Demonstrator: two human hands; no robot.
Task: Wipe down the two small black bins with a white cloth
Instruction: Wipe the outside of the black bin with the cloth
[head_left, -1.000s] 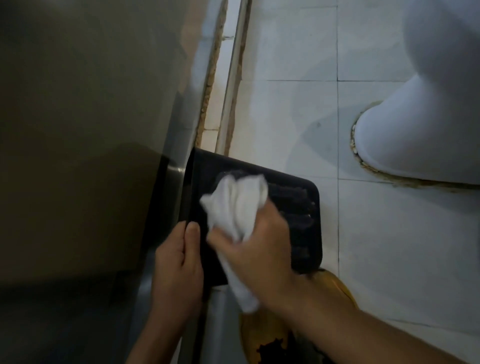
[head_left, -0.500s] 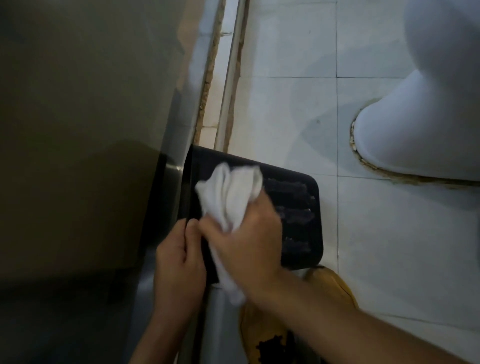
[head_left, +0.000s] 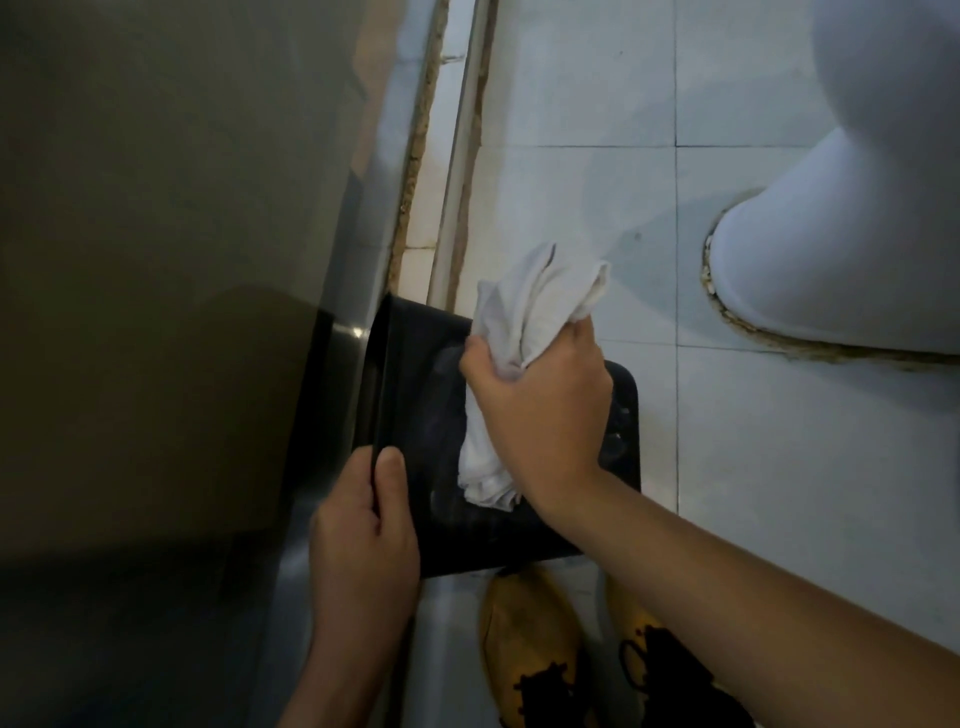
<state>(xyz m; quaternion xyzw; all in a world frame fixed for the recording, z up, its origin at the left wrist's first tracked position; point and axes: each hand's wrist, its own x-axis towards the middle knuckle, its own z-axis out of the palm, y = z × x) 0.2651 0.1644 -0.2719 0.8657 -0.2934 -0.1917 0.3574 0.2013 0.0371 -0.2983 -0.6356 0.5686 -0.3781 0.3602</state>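
- Hidden/cut off: only one black bin (head_left: 415, 415) is showing in head view; its left rim is running behind the dark panel (head_left: 156, 260), and its lower right side is sitting under the right forearm. Second bin not in view.
- Slots on bin's right face are reading as faint dark ridges; detail too dim to confirm.
- White fixture base (head_left: 841, 260) is being cut off by top and right frame edges.
- Yellow footwear (head_left: 530, 639) w/ black marks is partly cropped at bottom edge.
- Bin: black, glossy, rounded corners, lying tilted w/ side wall facing up, on floor btwn panel and fixture.
- Left hand (head_left: 363, 545) is gripping bin's near rim, thumb on outer wall, fingers curled over edge.
- Right hand (head_left: 540, 410) is clutching the white cloth (head_left: 524, 312), fingers closed tight around it; cloth is bunching above fist and trailing below onto bin wall.
- Floor (head_left: 571, 156): pale square tiles, thin dark grout lines, brownish crusty seam along the metal strip (head_left: 457, 156) and around fixture base.
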